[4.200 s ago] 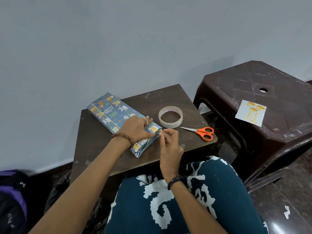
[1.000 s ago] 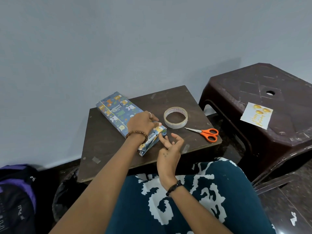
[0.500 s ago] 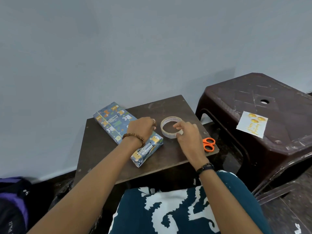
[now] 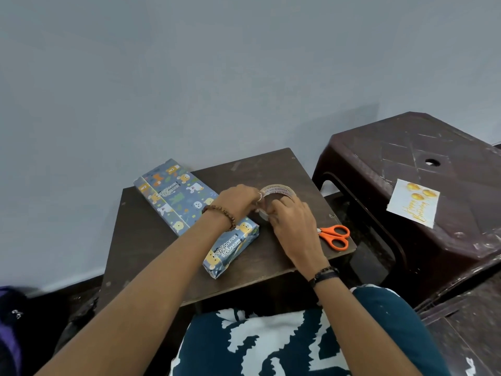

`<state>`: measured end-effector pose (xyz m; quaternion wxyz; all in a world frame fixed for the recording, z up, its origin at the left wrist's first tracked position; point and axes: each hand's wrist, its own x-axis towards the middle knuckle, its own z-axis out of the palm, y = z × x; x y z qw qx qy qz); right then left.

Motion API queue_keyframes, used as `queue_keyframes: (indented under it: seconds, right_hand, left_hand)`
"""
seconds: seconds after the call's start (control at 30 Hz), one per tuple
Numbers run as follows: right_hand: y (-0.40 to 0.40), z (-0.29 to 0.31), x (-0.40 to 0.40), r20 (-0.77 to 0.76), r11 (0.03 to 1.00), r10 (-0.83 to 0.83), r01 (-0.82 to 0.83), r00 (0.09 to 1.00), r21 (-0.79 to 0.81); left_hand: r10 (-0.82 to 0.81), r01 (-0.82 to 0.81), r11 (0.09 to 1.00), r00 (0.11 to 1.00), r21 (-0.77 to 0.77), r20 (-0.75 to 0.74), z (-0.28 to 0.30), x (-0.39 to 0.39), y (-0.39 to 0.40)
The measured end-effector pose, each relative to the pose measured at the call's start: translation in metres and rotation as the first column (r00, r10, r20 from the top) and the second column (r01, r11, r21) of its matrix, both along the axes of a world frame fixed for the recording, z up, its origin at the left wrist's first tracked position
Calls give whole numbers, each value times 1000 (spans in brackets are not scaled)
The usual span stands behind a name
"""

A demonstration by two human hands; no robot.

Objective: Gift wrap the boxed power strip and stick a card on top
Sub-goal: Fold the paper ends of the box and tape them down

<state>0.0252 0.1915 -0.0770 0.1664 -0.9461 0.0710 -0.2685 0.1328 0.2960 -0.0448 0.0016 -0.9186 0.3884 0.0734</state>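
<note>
box (image 4: 189,210) lies fully wrapped; both hands, left hand (image 4: 238,203) and right hand (image 4: 292,221), pinch the tape roll (image 4: 279,189); scissors (image 4: 334,236) nearby; card (image 4: 413,206) waits unstuck on stool (image 4: 379,147).

Head camera, facing forward-down, close over table (image 4: 151,256)

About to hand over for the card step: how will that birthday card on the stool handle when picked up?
The birthday card lies flat on the plastic stool and looks thin, so it is probably light and may flex if pinched at one corner. Lying flush, its edge could be hard to get under; sliding it toward the stool's rim may help. Its gold print looks glossy, perhaps slippery.
</note>
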Motion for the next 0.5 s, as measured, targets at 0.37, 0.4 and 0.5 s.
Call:
queue_keyframes:
  seconds: [0.37,0.4,0.5]
  right_hand:
    - [-3,-1,-9,9,989,-10,11,1000,-145]
    - [-3,0,-10,6,988,-11,12,1000,-151]
    - [-2,-2,-14,-23,983,-10,6,1000,-184]
  left_hand:
    - [-7,8,1000,999,9,-53,8,-4,-5]
    - [-9,10,1000,999,20,-50,9,-6,-6]
    - [13,-12,999,999,33,-49,10,-10,-9]
